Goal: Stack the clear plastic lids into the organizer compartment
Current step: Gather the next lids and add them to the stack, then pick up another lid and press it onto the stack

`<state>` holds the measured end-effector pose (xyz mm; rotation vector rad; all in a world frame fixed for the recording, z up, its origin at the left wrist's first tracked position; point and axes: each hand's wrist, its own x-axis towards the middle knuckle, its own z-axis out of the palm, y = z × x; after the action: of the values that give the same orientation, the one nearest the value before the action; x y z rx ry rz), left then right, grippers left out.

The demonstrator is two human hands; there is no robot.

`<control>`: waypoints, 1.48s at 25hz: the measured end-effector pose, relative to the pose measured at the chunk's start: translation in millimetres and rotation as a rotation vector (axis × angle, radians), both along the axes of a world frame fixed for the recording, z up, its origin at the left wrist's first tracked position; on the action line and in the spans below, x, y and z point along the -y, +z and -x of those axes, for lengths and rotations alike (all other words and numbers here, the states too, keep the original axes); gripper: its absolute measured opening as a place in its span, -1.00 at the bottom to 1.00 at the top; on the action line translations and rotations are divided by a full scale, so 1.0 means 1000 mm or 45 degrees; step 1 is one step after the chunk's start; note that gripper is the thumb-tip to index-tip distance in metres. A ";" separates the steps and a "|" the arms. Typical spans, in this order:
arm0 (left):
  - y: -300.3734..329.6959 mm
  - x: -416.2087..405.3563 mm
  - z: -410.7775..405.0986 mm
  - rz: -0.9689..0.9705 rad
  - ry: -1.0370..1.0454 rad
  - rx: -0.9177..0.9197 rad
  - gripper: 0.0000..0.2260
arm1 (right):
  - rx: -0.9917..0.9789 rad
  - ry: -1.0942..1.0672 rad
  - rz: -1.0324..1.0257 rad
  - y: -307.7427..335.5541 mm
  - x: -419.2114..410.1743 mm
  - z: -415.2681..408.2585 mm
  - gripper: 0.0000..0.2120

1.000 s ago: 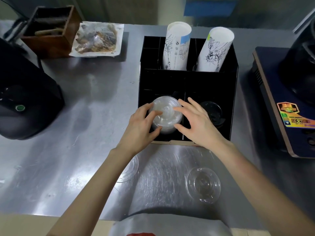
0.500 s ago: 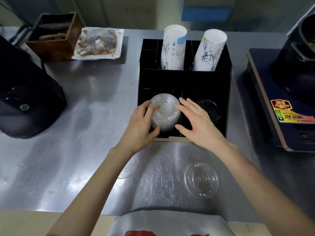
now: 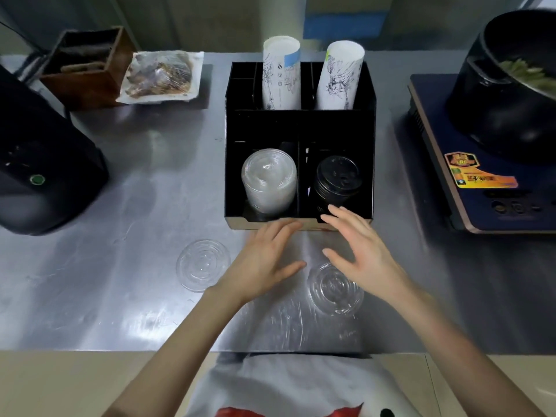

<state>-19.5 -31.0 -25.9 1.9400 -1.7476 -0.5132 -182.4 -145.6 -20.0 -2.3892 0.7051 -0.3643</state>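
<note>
We are holding our left hand (image 3: 264, 260) and right hand (image 3: 358, 254) over the table (image 3: 120, 281), just near the black box (image 3: 301, 124). Our fingers are spreading open and gripping nothing. The clear stack (image 3: 269, 180) is sitting in the near left slot, beside the black lids (image 3: 337, 182). One loose lid (image 3: 203, 264) is lying left of our hands, another lid (image 3: 335, 291) is lying under our right hand.

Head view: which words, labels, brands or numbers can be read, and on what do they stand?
No text can be read.
Orange and green sticker on the dark blue induction cooker: blurred.
Printed line drawings and small marks on the two white paper cup stacks: too small.
</note>
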 end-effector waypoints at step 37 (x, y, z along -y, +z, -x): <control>-0.029 -0.033 0.031 0.068 0.136 -0.055 -0.45 | -0.073 0.036 -0.129 -0.017 -0.034 0.031 -0.51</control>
<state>-50.3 1.5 -54.9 1.9580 -1.6052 -0.4622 -213.2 -111.2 -36.7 -2.3187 0.6982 -0.2433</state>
